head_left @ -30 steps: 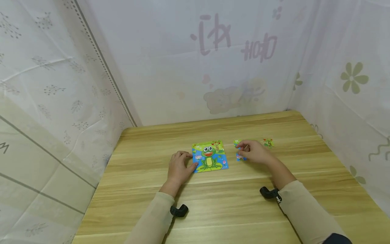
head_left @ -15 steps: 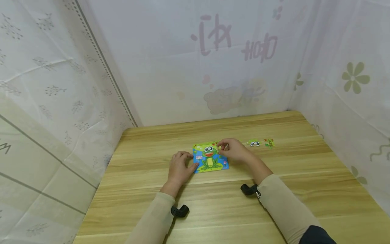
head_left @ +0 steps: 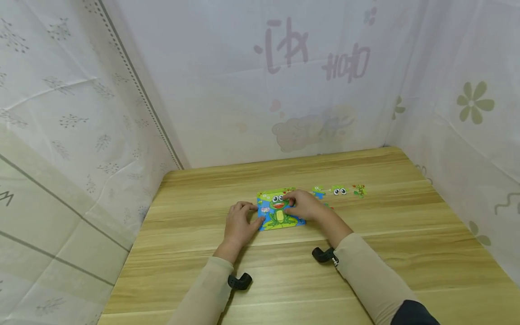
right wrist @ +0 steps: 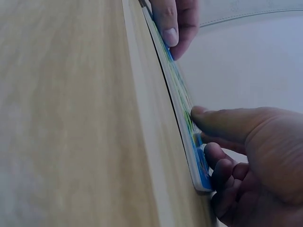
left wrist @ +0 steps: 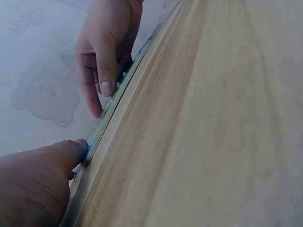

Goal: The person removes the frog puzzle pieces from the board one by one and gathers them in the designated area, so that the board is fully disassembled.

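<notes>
A square frog jigsaw puzzle (head_left: 279, 217), with a blue and green picture, lies flat on the wooden table. My left hand (head_left: 239, 228) holds its left edge, the thumb over the lower left corner; the right wrist view also shows this thumb (right wrist: 169, 35) at the edge. Over the right part of the puzzle, my right hand (head_left: 305, 206) touches the surface with bent fingers and thumb (left wrist: 106, 87). Whether a piece is between them cannot be made out. The right wrist view shows the puzzle's blue corner (right wrist: 204, 175) beside curled fingers.
Right of the puzzle lie loose pieces: a blue-green one (head_left: 318, 193), one with frog eyes (head_left: 339, 191), and a tree piece (head_left: 359, 191). A red-green bit (head_left: 329, 206) shows past the right wrist. Patterned curtains (head_left: 227, 90) surround the table (head_left: 280, 289).
My right hand has moved left from the loose pieces onto the right part of the puzzle, uncovering the frog-eyes piece. My left hand has stayed in place.
</notes>
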Demonstrator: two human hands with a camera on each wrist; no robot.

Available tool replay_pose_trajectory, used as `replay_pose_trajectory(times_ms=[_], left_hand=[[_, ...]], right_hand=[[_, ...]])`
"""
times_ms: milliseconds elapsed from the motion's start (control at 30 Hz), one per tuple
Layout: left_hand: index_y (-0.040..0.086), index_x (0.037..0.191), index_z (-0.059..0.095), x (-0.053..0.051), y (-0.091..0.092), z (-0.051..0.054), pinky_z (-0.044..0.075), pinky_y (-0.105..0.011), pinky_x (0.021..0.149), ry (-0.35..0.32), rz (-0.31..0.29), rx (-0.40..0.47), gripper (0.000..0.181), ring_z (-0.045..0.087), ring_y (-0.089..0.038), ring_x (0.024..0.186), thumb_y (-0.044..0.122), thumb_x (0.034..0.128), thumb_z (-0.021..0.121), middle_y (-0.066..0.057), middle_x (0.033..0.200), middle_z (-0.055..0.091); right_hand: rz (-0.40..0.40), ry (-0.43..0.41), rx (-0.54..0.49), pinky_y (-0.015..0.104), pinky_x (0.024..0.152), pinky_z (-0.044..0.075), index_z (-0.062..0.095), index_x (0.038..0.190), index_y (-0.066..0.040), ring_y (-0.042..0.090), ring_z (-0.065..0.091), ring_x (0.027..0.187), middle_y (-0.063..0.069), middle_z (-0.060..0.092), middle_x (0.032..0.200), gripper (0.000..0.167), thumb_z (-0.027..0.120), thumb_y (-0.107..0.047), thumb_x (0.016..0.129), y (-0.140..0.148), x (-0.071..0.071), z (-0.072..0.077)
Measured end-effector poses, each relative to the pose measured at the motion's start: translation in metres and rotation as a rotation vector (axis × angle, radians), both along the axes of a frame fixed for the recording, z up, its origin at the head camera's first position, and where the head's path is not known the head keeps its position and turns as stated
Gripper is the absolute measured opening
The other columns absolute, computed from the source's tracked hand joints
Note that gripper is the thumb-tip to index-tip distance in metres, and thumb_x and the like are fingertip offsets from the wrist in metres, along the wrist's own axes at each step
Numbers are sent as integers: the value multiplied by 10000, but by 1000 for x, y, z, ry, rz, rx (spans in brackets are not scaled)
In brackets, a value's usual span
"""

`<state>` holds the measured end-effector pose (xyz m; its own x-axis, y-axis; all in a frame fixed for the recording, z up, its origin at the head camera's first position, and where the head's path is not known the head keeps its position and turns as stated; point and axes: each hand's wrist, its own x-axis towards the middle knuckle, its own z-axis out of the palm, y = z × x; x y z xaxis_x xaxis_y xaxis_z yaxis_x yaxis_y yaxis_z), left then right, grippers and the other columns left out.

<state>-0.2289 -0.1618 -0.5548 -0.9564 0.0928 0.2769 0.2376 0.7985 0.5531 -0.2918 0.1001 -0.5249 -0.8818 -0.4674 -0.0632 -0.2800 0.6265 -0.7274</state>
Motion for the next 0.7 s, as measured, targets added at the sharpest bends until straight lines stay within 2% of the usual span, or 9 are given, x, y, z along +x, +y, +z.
replay_pose_trajectory(times_ms=[200,400,700], left_hand=[[167,1171,740,-1,0,-1,402,-493,1125,0,2,0,377,500,-296,1278,444,925,808,-22,1306,597],[177,1175,738,-1,0,-1,399,-491,1127,-7,0,2,377,499,-294,1280,452,926,805,-15,1308,596],[183,1181,738,-2,-1,-2,397,-503,1123,-7,5,-8,377,495,-299,1287,455,928,801,-16,1323,598]], right_hand=[[-28,15,21,354,695,461,724,1305,-169,182,511,723,8,579,885,385,816,-269,944,-2,1,-3],[-36,31,43,357,710,465,711,1276,-200,177,519,761,-4,584,934,366,821,-290,938,-2,1,-4],[-59,73,54,368,810,488,721,1218,-253,175,551,900,-45,593,1005,321,839,-296,922,-2,1,-6]])
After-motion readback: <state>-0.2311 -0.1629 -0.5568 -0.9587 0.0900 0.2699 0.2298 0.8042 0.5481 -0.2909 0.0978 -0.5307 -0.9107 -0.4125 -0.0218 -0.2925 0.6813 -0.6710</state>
